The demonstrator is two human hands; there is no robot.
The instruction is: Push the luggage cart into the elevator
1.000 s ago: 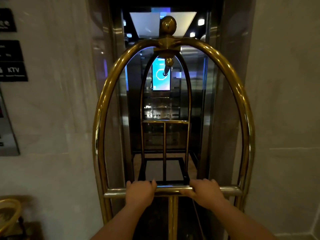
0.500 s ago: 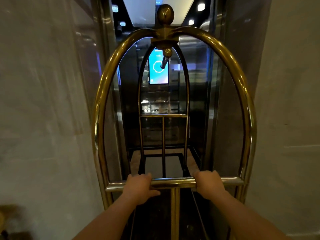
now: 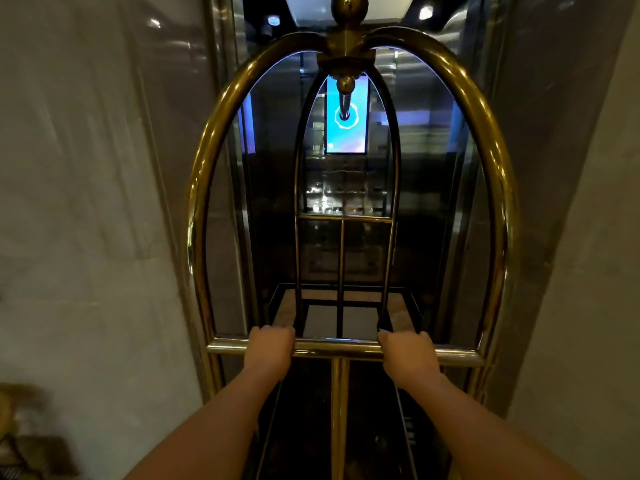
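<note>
Hands, left and right, were clamped either side of centre on the luggage cart crossbar, likely to steer it squarely into the elevator doorway ahead

Dim, warm light out here; the elevator beyond is darker, lit by a pale ceiling panel, small spotlights and a glowing blue screen. Bright glints run along the brass luggage cart. The marble wall on the left is smeared with blur, and straight lines bow outward near the edges. The bottom corners are soft and murky.
</note>
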